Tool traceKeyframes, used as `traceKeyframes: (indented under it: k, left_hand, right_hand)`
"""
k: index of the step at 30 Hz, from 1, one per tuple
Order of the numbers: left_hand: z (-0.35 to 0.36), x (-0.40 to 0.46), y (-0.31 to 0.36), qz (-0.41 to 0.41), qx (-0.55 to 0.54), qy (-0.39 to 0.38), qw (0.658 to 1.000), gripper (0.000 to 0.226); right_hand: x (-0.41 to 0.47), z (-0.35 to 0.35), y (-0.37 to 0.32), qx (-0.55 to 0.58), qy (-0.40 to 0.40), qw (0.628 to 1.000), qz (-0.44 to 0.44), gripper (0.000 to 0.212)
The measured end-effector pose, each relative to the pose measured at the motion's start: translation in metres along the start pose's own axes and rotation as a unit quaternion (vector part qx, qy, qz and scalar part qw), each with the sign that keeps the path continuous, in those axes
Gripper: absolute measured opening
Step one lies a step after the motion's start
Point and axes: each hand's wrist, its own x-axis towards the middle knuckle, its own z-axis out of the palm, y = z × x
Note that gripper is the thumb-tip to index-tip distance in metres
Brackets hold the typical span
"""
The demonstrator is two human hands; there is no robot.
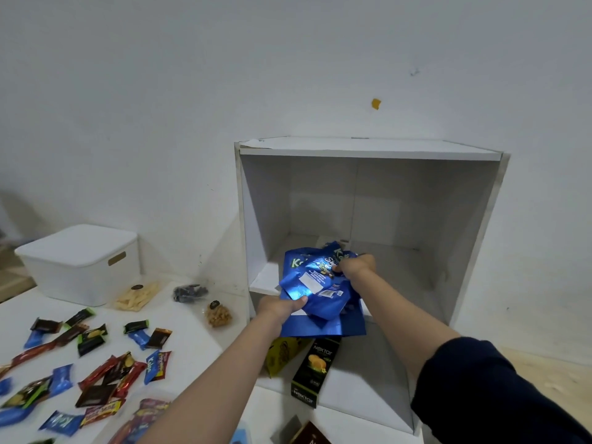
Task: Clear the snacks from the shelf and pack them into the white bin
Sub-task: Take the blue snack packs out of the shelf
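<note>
Blue foil snack packets (320, 283) sit bunched at the shelf (371, 149) opening. Left hand (277, 307) grips the bundle at its 7 o'clock edge, fingers clamped; right hand (355, 265) pinches at 2 o'clock. White bin (80, 267), lidded, stands on the tabletop (189, 318) at 9 o'clock.

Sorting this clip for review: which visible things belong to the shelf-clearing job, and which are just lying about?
Job: blue snack bags, gripped by left hand and right hand; shelf; black Nektar box; yellow pack; lidded white bin.

Lying about: loose wrapped snacks on the table.
</note>
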Motion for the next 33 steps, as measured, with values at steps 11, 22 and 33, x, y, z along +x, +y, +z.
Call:
traceKeyframes:
  k: [11,22,33]
  left_hand:
    - [-0.018,-0.018,-0.018,0.053,-0.065,-0.011,0.996,0.022]
    - [-0.125,-0.075,-0.035,0.166,-0.028,0.007,0.986,0.009]
    - [-0.35,-0.175,-0.116,0.133,-0.095,0.199,0.966,0.003]
  right_hand:
    - [-0.016,-0.01,0.004,0.202,-0.129,0.971,0.003,0.049]
    - [-0.088,0.012,0.028,0.317,-0.147,0.937,-0.018,0.029]
    - [-0.246,0.147,0.045,0.223,-0.24,0.945,0.004,0.036]
